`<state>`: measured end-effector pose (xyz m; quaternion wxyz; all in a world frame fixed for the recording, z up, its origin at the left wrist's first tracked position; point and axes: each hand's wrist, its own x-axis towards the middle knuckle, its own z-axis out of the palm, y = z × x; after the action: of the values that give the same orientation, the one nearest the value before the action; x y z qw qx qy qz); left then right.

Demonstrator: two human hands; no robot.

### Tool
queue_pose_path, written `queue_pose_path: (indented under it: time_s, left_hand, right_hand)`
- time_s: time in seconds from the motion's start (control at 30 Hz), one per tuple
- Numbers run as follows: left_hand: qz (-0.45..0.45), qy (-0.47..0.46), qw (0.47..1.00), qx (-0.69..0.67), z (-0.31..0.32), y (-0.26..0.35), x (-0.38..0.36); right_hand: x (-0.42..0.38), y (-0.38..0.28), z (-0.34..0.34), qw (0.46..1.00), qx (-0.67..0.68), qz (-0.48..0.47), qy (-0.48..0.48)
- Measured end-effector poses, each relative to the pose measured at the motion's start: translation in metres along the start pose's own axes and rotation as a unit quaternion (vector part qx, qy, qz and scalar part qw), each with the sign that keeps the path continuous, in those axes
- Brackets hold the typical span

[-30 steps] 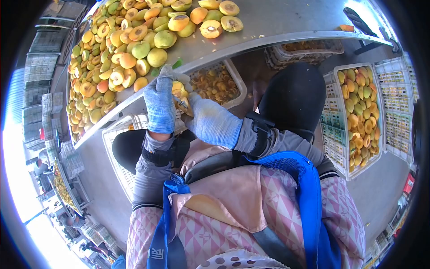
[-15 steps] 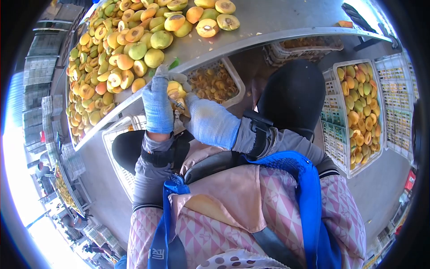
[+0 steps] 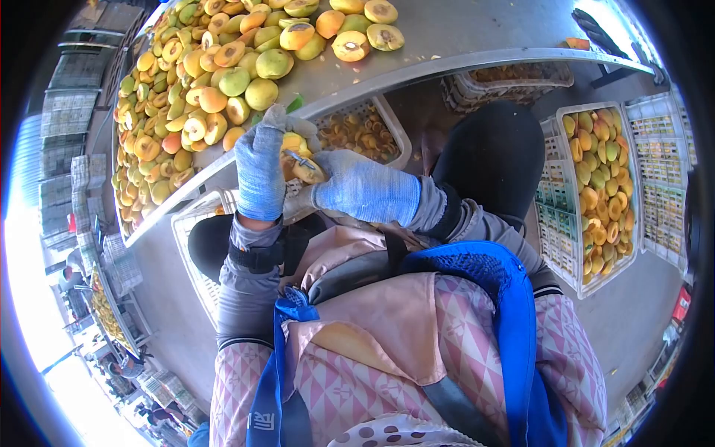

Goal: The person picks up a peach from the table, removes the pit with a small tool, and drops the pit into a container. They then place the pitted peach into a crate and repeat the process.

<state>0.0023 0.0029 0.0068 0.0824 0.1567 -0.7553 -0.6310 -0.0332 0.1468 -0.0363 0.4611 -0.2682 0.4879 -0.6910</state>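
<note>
My left hand (image 3: 261, 173), in a blue-and-grey knit glove, is closed around a yellow apricot (image 3: 295, 143) just below the table edge. My right hand (image 3: 365, 186), gloved the same way, curls in from the right. A small metal pitting tool (image 3: 302, 159) lies across the cut fruit between both hands, seemingly held by the right one; its grip is hidden by the fingers. A cut apricot face (image 3: 309, 173) shows beside the right fingers. Beneath the hands, a crate (image 3: 403, 138) holds brownish scraps or pits.
A metal table (image 3: 447, 33) carries a large heap of halved apricots (image 3: 194, 97). On the right stands a white crate (image 3: 558, 201) full of apricot halves, next to stacked crates (image 3: 659, 179). Another crate (image 3: 197, 231) is by my left leg. More crates (image 3: 71, 119) line the far left.
The right hand has shifted slightly right and turned, opening a gap between the hands. The metal tool and the cut fruit face now show more fully. My left hand stays nearly in place.
</note>
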Motion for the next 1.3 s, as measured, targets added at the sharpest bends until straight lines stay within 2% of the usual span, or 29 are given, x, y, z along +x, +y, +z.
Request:
queue_pose_path:
  time_s: [0.13,0.27,0.5,0.6,0.7,0.73,0.83,0.87,0.97,1.0,1.03,1.07,1.17,1.3]
  left_hand:
    - [-0.012,-0.040,0.999,-0.017,-0.006,-0.003,0.000]
    - [-0.032,-0.073,0.997,-0.024,-0.010,0.001,-0.001]
    - [-0.011,-0.110,0.992,-0.052,-0.015,-0.003,-0.002]
    - [0.107,-0.056,0.993,0.000,-0.010,-0.014,0.001]
    - [-0.014,-0.009,0.995,-0.095,-0.003,-0.005,-0.006]
    - [0.011,-0.014,0.994,-0.111,0.001,0.000,-0.009]
    - [0.046,0.012,0.999,-0.011,0.001,-0.005,-0.011]
    - [0.056,0.018,0.998,-0.022,0.004,-0.002,-0.012]
    - [0.042,0.082,0.995,-0.030,0.001,-0.013,-0.009]
    - [0.049,0.101,0.994,-0.019,0.001,-0.013,-0.008]
    - [0.055,0.119,0.991,-0.007,0.002,-0.012,-0.007]
    - [0.060,0.137,0.989,0.004,0.003,-0.012,-0.007]
    - [0.099,0.120,0.987,0.037,-0.005,-0.025,-0.003]
    - [0.033,0.112,0.993,-0.015,-0.010,-0.018,-0.009]
  right_hand:
    - [0.006,0.015,-0.005,0.994,0.070,0.067,-0.041]
    - [-0.013,-0.021,-0.005,0.957,0.226,0.155,-0.099]
    - [-0.014,-0.020,-0.005,0.933,0.295,0.167,-0.119]
    - [-0.011,-0.017,-0.005,0.932,0.307,0.161,-0.102]
    - [-0.013,-0.024,-0.004,0.928,0.328,0.154,-0.091]
    - [-0.014,-0.025,-0.004,0.925,0.332,0.154,-0.101]
    - [-0.013,-0.025,-0.007,0.918,0.339,0.157,-0.133]
    - [-0.014,-0.024,-0.009,0.915,0.341,0.162,-0.143]
    - [-0.006,-0.027,-0.016,0.950,0.210,0.197,-0.119]
    - [-0.005,-0.021,-0.015,0.996,-0.008,0.081,-0.029]
    - [-0.004,-0.009,-0.013,0.972,-0.223,-0.040,0.063]
    - [-0.005,-0.002,-0.011,0.880,-0.422,-0.158,0.152]
    - [-0.013,-0.020,-0.004,0.854,-0.490,-0.100,0.145]
    - [-0.011,-0.016,-0.011,0.862,-0.476,-0.128,0.115]
